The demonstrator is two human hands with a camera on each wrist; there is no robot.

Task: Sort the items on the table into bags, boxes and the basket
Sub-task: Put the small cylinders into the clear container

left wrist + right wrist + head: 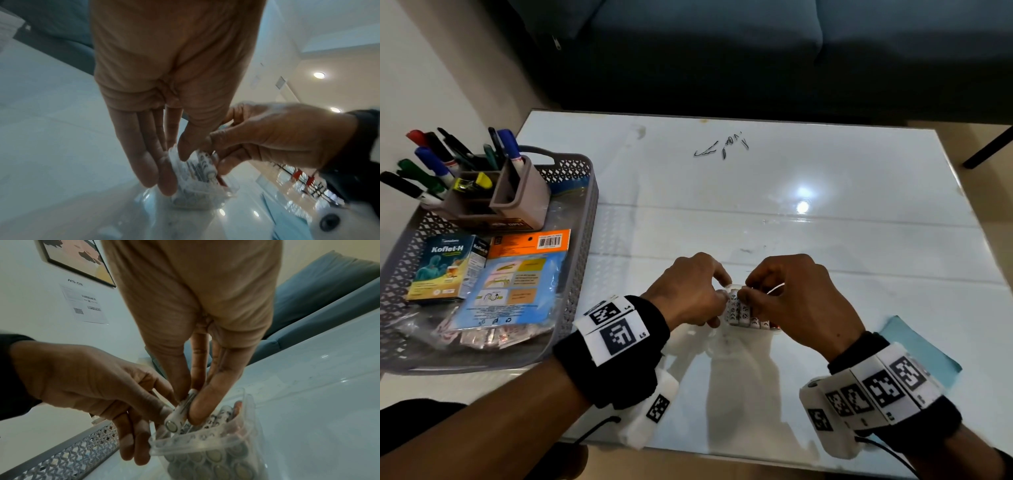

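Note:
A clear plastic case [748, 320] packed with white batteries stands near the table's front middle. My left hand [717, 301] pinches the case's left wall between thumb and fingers; the left wrist view shows that hand [174, 170] on the case [205, 194]. My right hand [744, 294] pinches one white battery [176, 417] between thumb and forefinger. It holds the battery tilted over the open top of the case [216, 451], among the other batteries. The right wrist view shows that hand [188, 408] close up. The case's far side is hidden behind my fingers.
A grey perforated basket [582, 219] at the left holds a pen holder [524, 198] with markers, a Koflet-H box [445, 267], a blue and orange packet [517, 284] and sachets. A light blue sheet [917, 346] lies by my right wrist. A sofa stands beyond the table.

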